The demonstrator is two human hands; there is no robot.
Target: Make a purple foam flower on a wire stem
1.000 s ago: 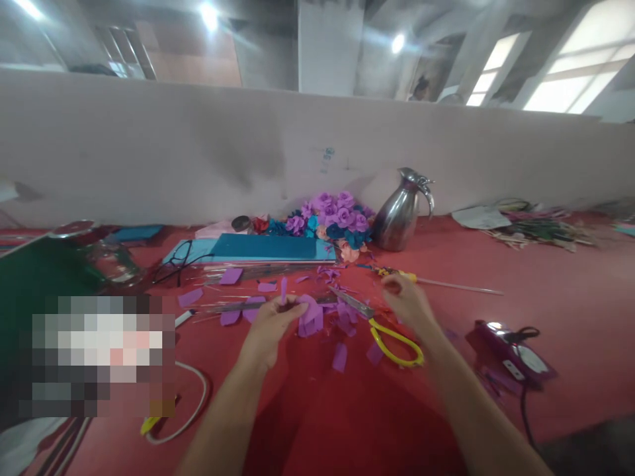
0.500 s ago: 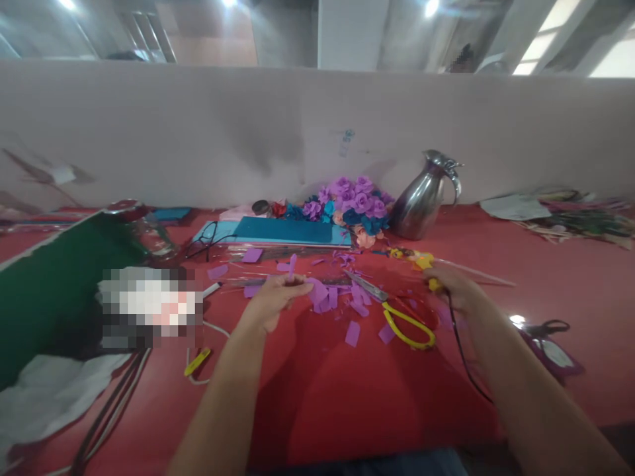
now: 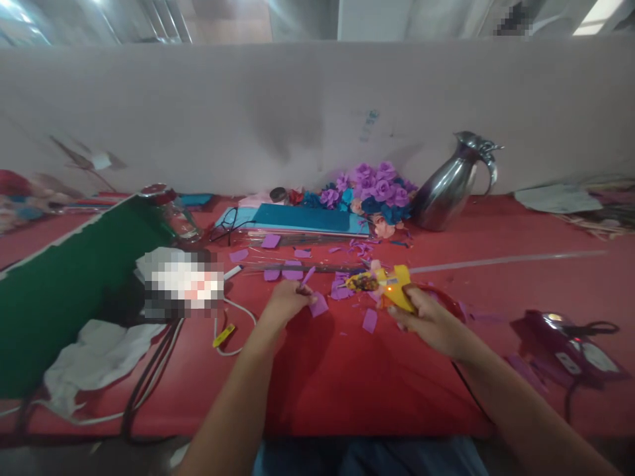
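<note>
My left hand (image 3: 286, 305) pinches a piece of purple paper (image 3: 320, 305), and a narrow rolled purple strip (image 3: 308, 275) sticks up from its fingers. In my right hand (image 3: 430, 322) is a yellow glue gun (image 3: 399, 281), gripped by its handle. Its stained front and nozzle point left, toward the left hand, a short gap from the paper. A small orange light shows on its side. Loose purple paper pieces (image 3: 370, 321) lie on the red tabletop (image 3: 317, 383) around and below both hands.
Behind the hands lie blue sheets (image 3: 300, 218), purple paper flowers (image 3: 381, 185) and a metal jug (image 3: 449, 188). To the left are a green board (image 3: 84, 284), a glass jar (image 3: 171, 215) and cables (image 3: 153, 377). A dark red power strip (image 3: 570, 344) sits at right.
My right hand has picked up the glue gun from the table and brought it left, nearer my left hand. The yellow-handled scissors no longer show. The view has shifted a little.
</note>
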